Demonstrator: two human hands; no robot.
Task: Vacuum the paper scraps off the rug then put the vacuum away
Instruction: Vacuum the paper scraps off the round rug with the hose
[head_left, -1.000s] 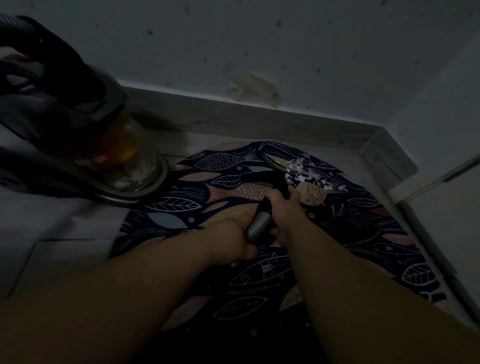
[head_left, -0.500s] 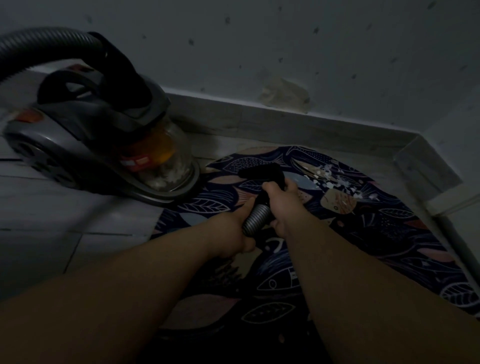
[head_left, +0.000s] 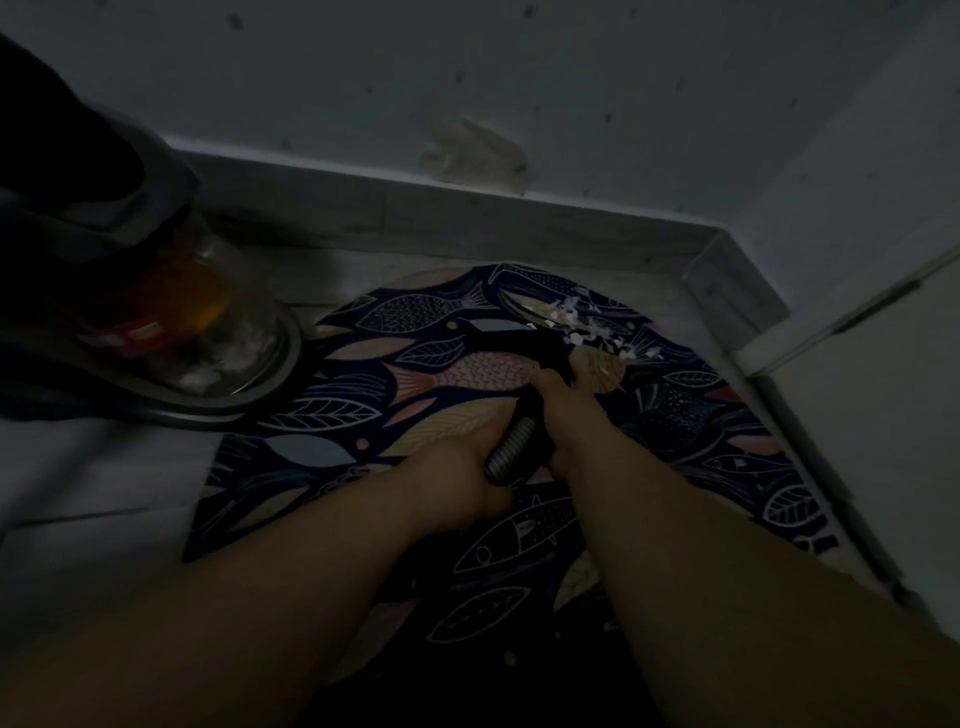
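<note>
Forearms reach in from the near edge and meet over the fish-patterned rug. Nearest, the left hand wraps the ribbed grey hose. Just beyond it, the right hand has its fingers curled round the black nozzle tube. The hose looks springy and will likely bend, so steering is better done from the stiff tube, with the left hand only carrying slack. The nozzle head lies on the rug, its right end just beside the white paper scraps, which look light and easily scattered. Far left, the canister vacuum sits at the rug's left edge. It looks bulky, and its carry handle cannot be made out.
</note>
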